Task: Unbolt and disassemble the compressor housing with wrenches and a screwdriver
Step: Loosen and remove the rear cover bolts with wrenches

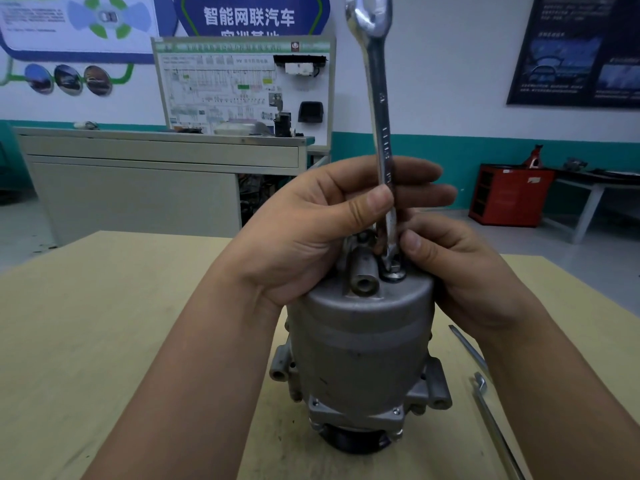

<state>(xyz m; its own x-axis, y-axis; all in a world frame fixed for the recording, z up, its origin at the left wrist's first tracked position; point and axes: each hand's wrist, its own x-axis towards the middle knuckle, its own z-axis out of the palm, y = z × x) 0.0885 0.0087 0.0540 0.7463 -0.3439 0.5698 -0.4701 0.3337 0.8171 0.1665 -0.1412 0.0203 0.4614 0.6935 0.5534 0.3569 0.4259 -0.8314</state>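
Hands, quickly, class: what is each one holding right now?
Left hand: grips the wrench mid-handle.
Right hand: pinches the wrench's lower end atop the compressor.

White walls (450, 81) carry a teal band (485, 147) along the base. At 11 o'clock hangs a blue and green poster (69, 29). At 12 o'clock a wiring-diagram board (221, 91) stands on a grey cabinet (138, 188). At 2 o'clock is a dark poster (581, 50). At 3 o'clock a red cabinet (509, 195) sits on the grey floor (519, 244) beside a white-legged bench (595, 192). A pale wooden tabletop (104, 306) fills 6 o'clock.
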